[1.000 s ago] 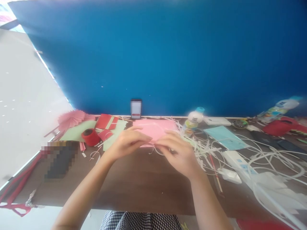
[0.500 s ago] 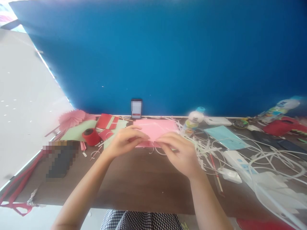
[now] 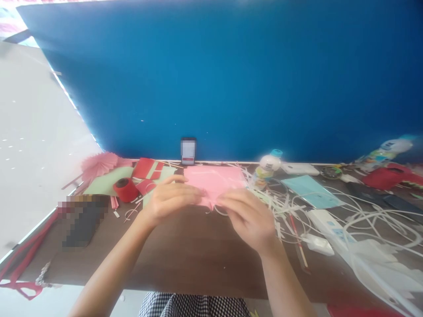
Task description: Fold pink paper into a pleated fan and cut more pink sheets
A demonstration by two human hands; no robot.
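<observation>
In front of me, both hands are pinched around a small folded piece of pink paper [image 3: 209, 201], whose pointed lower end shows between the fingertips. My left hand [image 3: 173, 197] grips its left side with fingers pressed together. On the opposite side, my right hand [image 3: 249, 215] is closed on the paper, thumb under the fingers. Just behind lies a flat pink sheet [image 3: 214, 176], similar in colour, so the line between the two is hard to make out. The fingertips are slightly blurred.
A phone [image 3: 188, 151] leans on the blue partition [image 3: 211, 79]. Left are a red thread spool [image 3: 125, 189], red card [image 3: 147, 168] and a pink paper fan [image 3: 104, 163]. Right are a bottle [image 3: 267, 168], paper strips [image 3: 280, 215], a power strip [image 3: 330, 226] and a brush [image 3: 300, 248].
My left fingers have flattened and closed further over the folded pink paper, and its pointed end now shows more plainly. My right hand has shifted slightly downward. Other things stay put.
</observation>
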